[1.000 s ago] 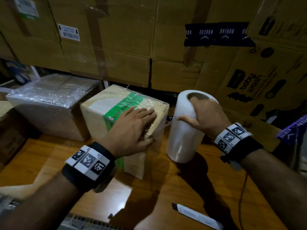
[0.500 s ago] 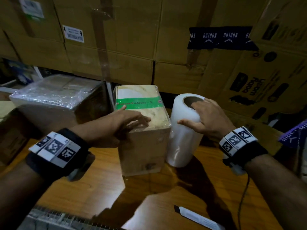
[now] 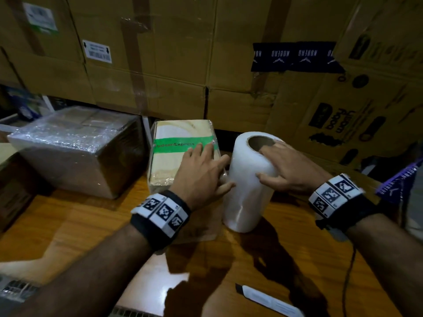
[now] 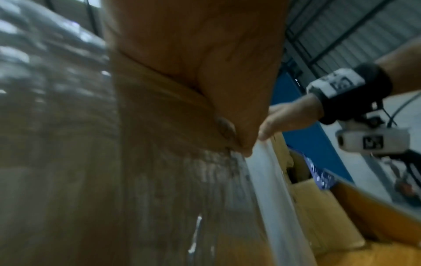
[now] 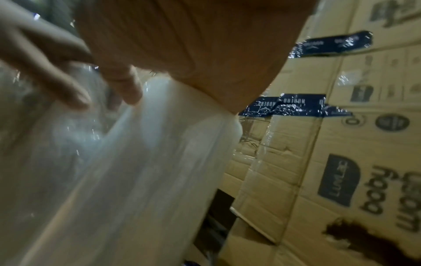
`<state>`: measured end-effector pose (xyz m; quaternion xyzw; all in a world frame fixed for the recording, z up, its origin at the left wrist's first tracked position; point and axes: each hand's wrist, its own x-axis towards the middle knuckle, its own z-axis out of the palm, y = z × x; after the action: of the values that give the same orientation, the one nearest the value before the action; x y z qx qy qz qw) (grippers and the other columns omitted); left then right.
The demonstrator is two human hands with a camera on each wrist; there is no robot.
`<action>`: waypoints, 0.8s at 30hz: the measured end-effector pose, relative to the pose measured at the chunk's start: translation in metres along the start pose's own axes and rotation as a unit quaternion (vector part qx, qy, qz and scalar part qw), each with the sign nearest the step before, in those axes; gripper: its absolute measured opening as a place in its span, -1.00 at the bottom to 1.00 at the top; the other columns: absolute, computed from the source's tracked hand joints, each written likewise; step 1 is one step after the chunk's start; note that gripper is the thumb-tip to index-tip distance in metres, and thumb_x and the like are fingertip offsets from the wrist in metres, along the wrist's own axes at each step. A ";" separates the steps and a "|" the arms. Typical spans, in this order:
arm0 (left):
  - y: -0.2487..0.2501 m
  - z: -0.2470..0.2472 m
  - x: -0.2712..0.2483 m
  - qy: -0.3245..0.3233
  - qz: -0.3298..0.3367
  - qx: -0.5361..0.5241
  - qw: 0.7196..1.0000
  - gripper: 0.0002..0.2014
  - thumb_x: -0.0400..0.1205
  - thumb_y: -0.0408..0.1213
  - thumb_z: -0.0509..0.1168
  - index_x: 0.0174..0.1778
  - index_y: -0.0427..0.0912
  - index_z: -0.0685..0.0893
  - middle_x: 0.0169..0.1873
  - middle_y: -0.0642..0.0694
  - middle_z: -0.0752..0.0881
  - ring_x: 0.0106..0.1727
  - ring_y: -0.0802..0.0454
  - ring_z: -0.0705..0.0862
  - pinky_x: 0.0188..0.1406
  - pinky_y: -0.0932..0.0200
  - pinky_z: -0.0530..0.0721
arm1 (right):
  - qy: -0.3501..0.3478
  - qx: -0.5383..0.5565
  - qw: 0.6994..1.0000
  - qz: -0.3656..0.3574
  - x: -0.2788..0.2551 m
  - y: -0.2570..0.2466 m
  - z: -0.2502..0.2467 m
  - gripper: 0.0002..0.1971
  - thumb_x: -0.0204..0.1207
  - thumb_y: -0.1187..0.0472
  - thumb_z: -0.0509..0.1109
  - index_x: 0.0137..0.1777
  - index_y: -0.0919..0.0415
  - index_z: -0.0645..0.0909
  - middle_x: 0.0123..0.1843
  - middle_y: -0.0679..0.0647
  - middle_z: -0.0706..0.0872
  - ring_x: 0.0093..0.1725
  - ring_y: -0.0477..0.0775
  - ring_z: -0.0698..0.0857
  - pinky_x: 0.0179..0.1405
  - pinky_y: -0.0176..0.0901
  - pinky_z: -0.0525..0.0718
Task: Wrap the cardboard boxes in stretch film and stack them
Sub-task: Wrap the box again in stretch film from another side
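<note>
A small cardboard box [image 3: 180, 136] with a green tape band stands on the wooden table [image 3: 68, 225], film clinging to its top and sides. My left hand [image 3: 201, 172] lies flat on its near right top, fingers spread and pressing. Right beside the box stands the white stretch film roll [image 3: 247, 197], upright. My right hand [image 3: 288, 168] grips the roll's top: fingers over the rim at the core, thumb on the side. The left wrist view shows the filmed box side [image 4: 159, 180] and the right hand [image 4: 291, 115]. Loose film [image 5: 136, 162] fills the right wrist view.
A larger film-wrapped box [image 3: 75, 145] sits on the table to the left, close to the small one. A wall of big cardboard cartons [image 3: 183, 65] rises right behind. A utility knife [image 3: 267, 300] lies near the table's front edge, and a cable [image 3: 350, 266] hangs by my right forearm.
The small box has been turned so its green band runs crosswise. My left hand went from its left side to flat on top. The roll has come nearer, round the box's right side.
</note>
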<state>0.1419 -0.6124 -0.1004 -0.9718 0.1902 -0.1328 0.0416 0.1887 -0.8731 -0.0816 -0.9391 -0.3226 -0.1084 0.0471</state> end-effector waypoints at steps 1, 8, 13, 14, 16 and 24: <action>-0.004 -0.001 -0.002 0.003 0.019 -0.016 1.000 -0.43 0.64 0.40 0.18 0.37 0.04 0.52 0.54 -0.29 0.47 0.45 -0.28 0.50 0.42 -0.21 0.52 | 0.000 -0.034 0.999 0.011 0.000 -0.001 0.001 -0.49 0.58 -0.39 0.16 0.07 0.07 0.53 -0.08 0.04 0.63 -0.05 0.13 0.57 0.08 0.09 0.53; -0.051 -0.008 -0.027 0.016 0.061 -0.165 0.984 -0.23 0.56 0.30 0.34 0.64 -0.02 0.42 0.52 -0.17 0.55 0.42 -0.15 0.58 0.46 -0.13 0.58 | 0.055 -0.113 0.985 0.122 0.023 -0.022 0.013 -0.12 0.38 -0.78 0.05 -0.01 0.10 0.57 -0.14 0.02 0.68 -0.14 0.13 0.64 0.12 0.11 0.62; -0.053 -0.007 -0.036 -0.025 0.020 -0.120 0.992 0.06 0.49 0.46 0.05 0.85 -0.11 0.10 0.81 -0.13 0.18 0.78 -0.07 0.20 0.74 0.10 0.05 | 0.031 -0.122 0.990 0.068 0.004 -0.001 0.007 -0.29 0.56 -0.50 0.23 0.35 0.14 0.52 0.03 0.10 0.73 -0.01 0.18 0.70 0.02 0.02 0.57; -0.054 -0.008 -0.037 -0.026 0.026 -0.126 0.991 0.03 0.50 0.43 0.09 0.84 -0.08 0.12 0.82 -0.09 0.15 0.78 -0.04 0.18 0.73 0.12 0.03 | 0.040 -0.127 0.988 0.078 0.005 0.001 0.008 -0.27 0.56 -0.51 0.21 0.36 0.14 0.53 0.00 0.11 0.75 -0.04 0.19 0.71 0.03 0.05 0.60; -0.056 -0.009 -0.039 -0.016 0.033 -0.136 0.990 -0.01 0.52 0.38 0.15 0.84 -0.06 0.16 0.81 -0.08 0.18 0.78 -0.04 0.21 0.73 0.11 0.07 | 0.046 -0.085 0.991 0.087 0.009 0.006 0.009 -0.30 0.53 -0.53 0.16 0.27 0.10 0.56 -0.06 0.09 0.74 -0.08 0.20 0.70 0.06 0.10 0.61; -0.057 -0.003 -0.033 -0.007 -0.014 -0.086 0.996 -0.04 0.46 0.41 -0.03 0.83 0.09 0.16 0.73 -0.21 0.33 0.69 -0.19 0.35 0.64 -0.14 0.34 | 0.044 -0.020 0.998 0.032 0.005 -0.002 0.008 -0.54 0.55 -0.43 0.22 -0.11 -0.02 0.44 -0.34 -0.17 0.43 -0.32 0.02 0.47 -0.03 0.08 0.48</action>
<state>0.1327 -0.5470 -0.0978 -0.9752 0.1873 -0.1097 -0.0426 0.1929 -0.8675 -0.0877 -0.9440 -0.2881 -0.1541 0.0461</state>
